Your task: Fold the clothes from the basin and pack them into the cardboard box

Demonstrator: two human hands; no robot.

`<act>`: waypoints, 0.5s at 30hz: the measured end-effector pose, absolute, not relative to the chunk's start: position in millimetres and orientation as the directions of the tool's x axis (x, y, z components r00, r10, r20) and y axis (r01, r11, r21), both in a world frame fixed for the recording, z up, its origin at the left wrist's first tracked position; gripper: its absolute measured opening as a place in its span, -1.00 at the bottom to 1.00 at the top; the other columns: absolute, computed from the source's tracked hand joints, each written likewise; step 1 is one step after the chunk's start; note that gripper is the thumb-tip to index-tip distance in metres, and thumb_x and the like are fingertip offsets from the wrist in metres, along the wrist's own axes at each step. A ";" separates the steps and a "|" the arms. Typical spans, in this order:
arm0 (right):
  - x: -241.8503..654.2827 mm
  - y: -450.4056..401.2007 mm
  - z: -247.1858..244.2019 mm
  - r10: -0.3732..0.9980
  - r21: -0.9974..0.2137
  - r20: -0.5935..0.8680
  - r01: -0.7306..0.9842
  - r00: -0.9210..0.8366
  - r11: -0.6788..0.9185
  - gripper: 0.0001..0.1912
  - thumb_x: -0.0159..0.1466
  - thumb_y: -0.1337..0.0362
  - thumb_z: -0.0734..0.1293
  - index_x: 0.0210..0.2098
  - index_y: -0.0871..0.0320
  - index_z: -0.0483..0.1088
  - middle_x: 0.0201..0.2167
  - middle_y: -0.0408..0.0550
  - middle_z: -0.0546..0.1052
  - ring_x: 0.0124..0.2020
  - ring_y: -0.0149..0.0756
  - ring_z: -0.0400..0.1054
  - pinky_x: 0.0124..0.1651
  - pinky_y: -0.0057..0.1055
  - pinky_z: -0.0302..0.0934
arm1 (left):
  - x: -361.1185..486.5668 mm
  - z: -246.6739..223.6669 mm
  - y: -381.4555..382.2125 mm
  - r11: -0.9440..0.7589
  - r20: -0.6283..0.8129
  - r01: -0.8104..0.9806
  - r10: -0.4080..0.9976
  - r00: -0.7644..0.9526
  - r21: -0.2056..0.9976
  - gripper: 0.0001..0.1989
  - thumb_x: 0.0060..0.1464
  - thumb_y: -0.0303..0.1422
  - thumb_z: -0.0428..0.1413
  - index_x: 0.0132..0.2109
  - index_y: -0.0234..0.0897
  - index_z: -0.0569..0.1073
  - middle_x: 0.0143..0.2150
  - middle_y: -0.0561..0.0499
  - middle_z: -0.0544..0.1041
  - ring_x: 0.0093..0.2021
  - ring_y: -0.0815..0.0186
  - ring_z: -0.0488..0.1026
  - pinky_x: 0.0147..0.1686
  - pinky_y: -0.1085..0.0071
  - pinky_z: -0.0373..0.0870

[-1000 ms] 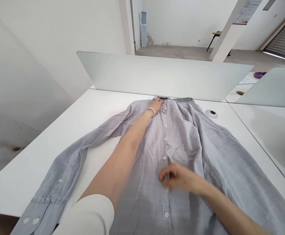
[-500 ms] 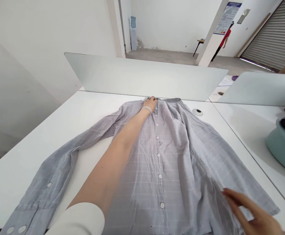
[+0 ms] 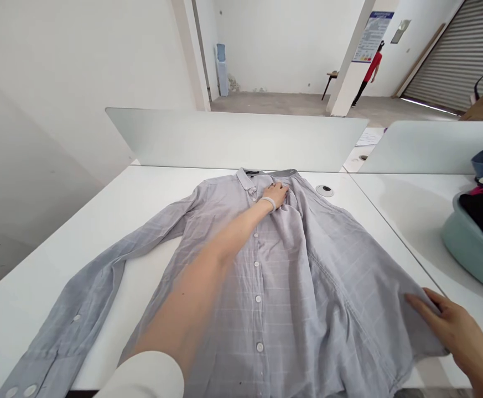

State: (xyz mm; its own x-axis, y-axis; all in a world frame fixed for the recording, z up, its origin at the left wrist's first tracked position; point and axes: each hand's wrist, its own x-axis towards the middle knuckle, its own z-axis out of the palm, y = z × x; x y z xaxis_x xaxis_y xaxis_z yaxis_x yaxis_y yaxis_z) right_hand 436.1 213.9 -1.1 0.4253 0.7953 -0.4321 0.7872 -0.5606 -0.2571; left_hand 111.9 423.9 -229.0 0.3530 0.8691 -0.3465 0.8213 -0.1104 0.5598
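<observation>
A grey button-up shirt [image 3: 208,221] with faint pale check lines lies front side up on a white table [image 3: 112,215]. Its collar [image 3: 245,181] is at the far end, and a row of white buttons runs down the middle. My left hand [image 3: 275,194] reaches across to the upper chest just right of the collar, its bent fingers on bunched fabric there. At the right, my right hand [image 3: 448,315] pinches the edge of the shirt's right-side sleeve [image 3: 374,271] between thumb and fingers. The other sleeve [image 3: 100,276] stretches toward the near left.
A frosted divider [image 3: 233,138] stands along the table's back edge. To the right is a teal basin [image 3: 469,249] piled with clothes. A round cable hole [image 3: 325,190] sits near the shirt's shoulder. A person in red [image 3: 372,72] is far behind, beside a pillar.
My left hand has left the collar and moved right onto the upper chest. My right hand has moved outward and up to the right, and the sleeve edge is now lifted in it.
</observation>
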 end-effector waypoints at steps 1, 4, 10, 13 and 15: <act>423.1 218.8 5.7 0.726 -0.329 -0.494 0.670 0.479 -0.665 -0.64 0.04 -0.15 0.30 -0.36 -0.04 0.42 -0.51 0.04 0.50 -0.54 -0.02 0.40 -0.57 -0.21 0.21 | 113.1 -231.8 422.2 -0.092 -0.346 0.814 0.873 0.343 0.573 -0.65 0.21 -0.43 -0.05 0.12 -0.20 0.37 0.12 -0.17 0.33 0.14 0.10 0.28 0.14 0.14 0.16; 371.1 236.1 31.2 0.657 -0.502 -0.565 0.423 0.499 -0.754 -0.61 0.07 -0.13 0.32 -0.25 -0.02 0.39 -0.48 -0.01 0.47 -0.62 -0.22 0.28 -0.64 -0.33 0.14 | 112.3 -237.7 427.7 -0.014 -0.369 0.779 0.875 0.313 0.627 -0.64 0.20 -0.47 -0.06 0.12 -0.27 0.37 0.14 -0.18 0.36 0.17 0.15 0.28 0.16 0.22 0.16; 230.0 230.6 51.7 0.797 -0.758 -0.435 0.648 -0.419 -0.072 -0.68 0.24 0.09 0.22 -0.07 0.01 0.41 -0.39 -0.05 0.49 -0.39 -0.24 0.36 -0.37 -0.37 0.26 | 79.4 -237.0 456.3 0.216 -0.460 0.661 0.860 0.219 0.719 -0.59 0.32 -0.32 -0.25 0.09 -0.31 0.39 -0.06 -0.11 0.55 -0.05 0.28 0.48 -0.02 0.36 0.36; 177.2 206.9 42.0 0.365 -0.778 -0.498 0.591 -0.786 0.212 -0.75 0.29 0.25 0.16 -0.12 0.04 0.42 -0.42 -0.10 0.47 -0.41 -0.33 0.36 -0.38 -0.45 0.22 | 49.2 -235.5 458.2 0.294 -0.500 0.602 0.841 0.206 0.742 -0.39 0.30 -0.03 -0.34 0.00 -0.34 0.45 -0.21 -0.13 0.59 -0.15 0.26 0.53 -0.15 0.40 0.42; 161.9 194.7 36.4 0.202 -0.752 -0.551 0.587 -0.809 0.299 -0.81 0.28 0.30 0.19 -0.19 0.11 0.42 -0.41 -0.11 0.48 -0.44 -0.35 0.35 -0.41 -0.46 0.20 | 31.3 -236.3 454.5 0.342 -0.526 0.546 0.821 0.222 0.764 -0.22 0.21 0.11 -0.43 -0.08 -0.34 0.49 -0.25 -0.16 0.59 -0.19 0.24 0.54 -0.20 0.39 0.44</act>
